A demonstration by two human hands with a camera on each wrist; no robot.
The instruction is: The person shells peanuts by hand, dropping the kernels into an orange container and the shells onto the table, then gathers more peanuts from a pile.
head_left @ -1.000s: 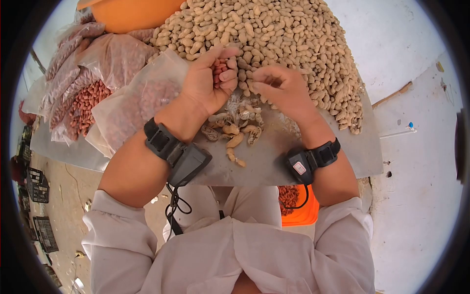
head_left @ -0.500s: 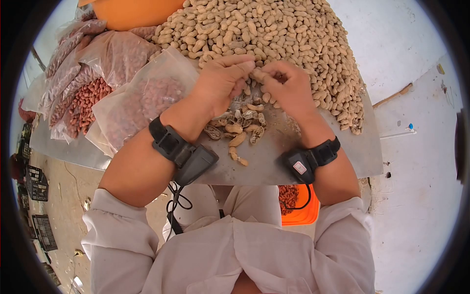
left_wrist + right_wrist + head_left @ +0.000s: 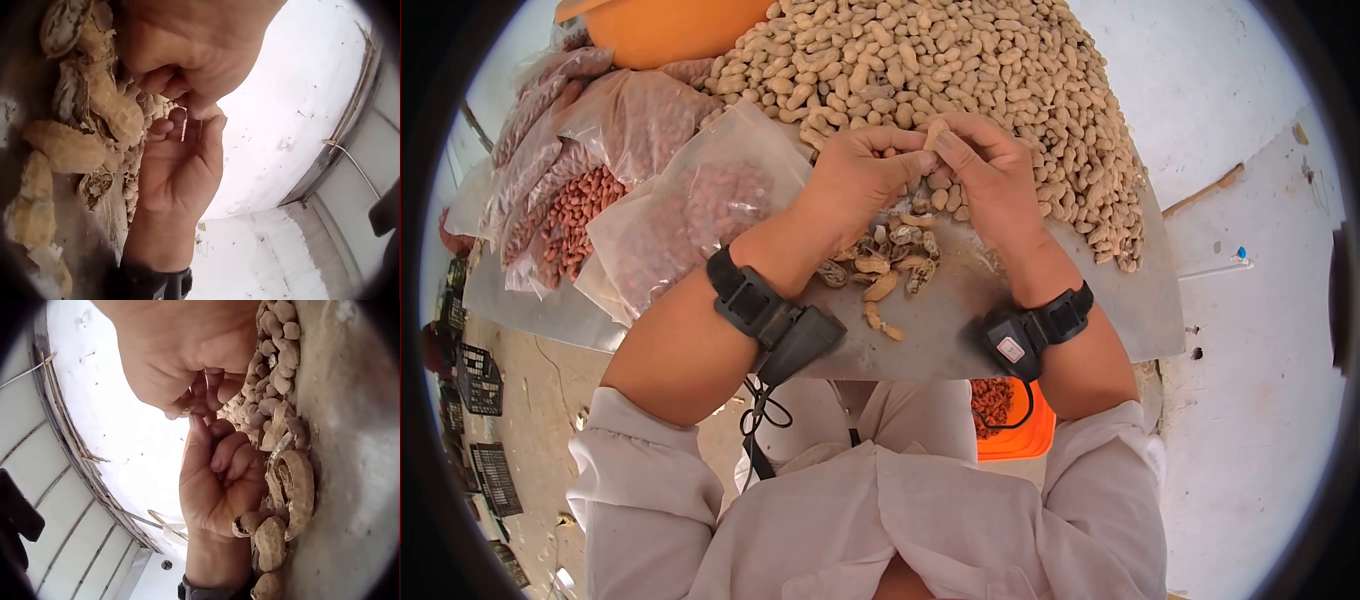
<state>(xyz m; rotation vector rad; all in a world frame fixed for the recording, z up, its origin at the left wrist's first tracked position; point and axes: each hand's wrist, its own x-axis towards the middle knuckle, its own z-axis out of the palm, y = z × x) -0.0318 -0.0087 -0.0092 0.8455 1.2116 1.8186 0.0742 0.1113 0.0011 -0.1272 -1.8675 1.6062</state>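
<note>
In the head view, the left hand (image 3: pixel 855 185) and the right hand (image 3: pixel 997 185) meet at the near edge of a heap of unshelled peanuts (image 3: pixel 960 60). Both pinch one peanut pod (image 3: pixel 937 133) between thumbs and fingers. A little red shows between the left hand's curled fingers. Broken shells (image 3: pixel 890 255) lie just below the hands. The left wrist view has the left hand (image 3: pixel 194 47) above the right hand (image 3: pixel 178 175), fingertips together. In the right wrist view, the right hand (image 3: pixel 187 344) is above the left hand (image 3: pixel 219 478); the pod is mostly hidden.
Clear bags of red kernels (image 3: pixel 635 115) and a flatter bag (image 3: pixel 710 205) fill the table's left side. Behind them is an orange basin (image 3: pixel 670 35). An orange container (image 3: pixel 1025 435) with reddish contents sits below the table's front edge. Black crates (image 3: pixel 495 478) stand on the floor at left.
The left hand, palm up with red kernels showing a second ago, has turned over and moved right to the right hand. The pod between them now stands more upright.
</note>
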